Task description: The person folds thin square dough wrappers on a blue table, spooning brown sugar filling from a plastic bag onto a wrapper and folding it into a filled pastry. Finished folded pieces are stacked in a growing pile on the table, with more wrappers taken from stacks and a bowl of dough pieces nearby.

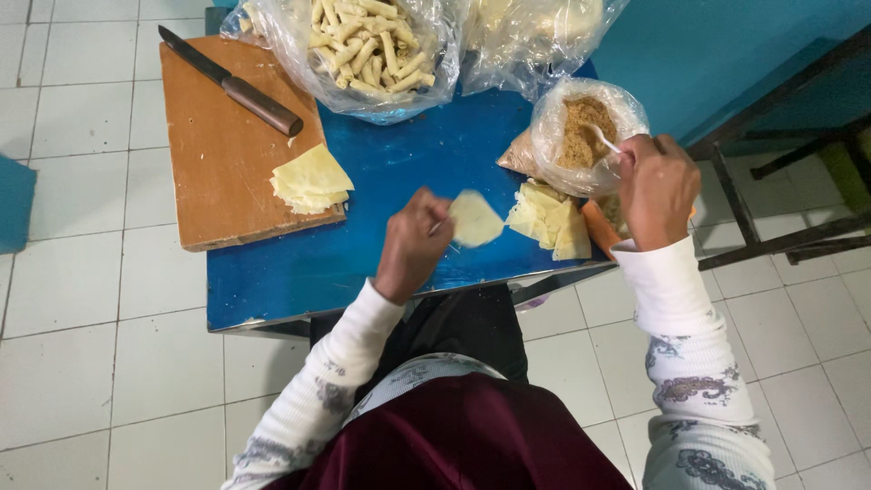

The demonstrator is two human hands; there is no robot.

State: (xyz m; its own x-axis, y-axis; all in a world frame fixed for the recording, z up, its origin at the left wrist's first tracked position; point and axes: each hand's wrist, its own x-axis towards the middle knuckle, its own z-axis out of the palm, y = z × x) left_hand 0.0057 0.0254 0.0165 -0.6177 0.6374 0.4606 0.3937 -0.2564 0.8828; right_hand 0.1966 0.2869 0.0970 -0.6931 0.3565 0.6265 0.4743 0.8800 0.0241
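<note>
While the right hand [655, 186] is gripping a white spoon [602, 138] in the crumb bag [581, 132], its fingers are hiding the handle. Left of that bag, the left hand [413, 243] is pinching a thin wrapper [475, 219] above the blue counter [363, 236], which is showing bare room near its front edge.
</note>
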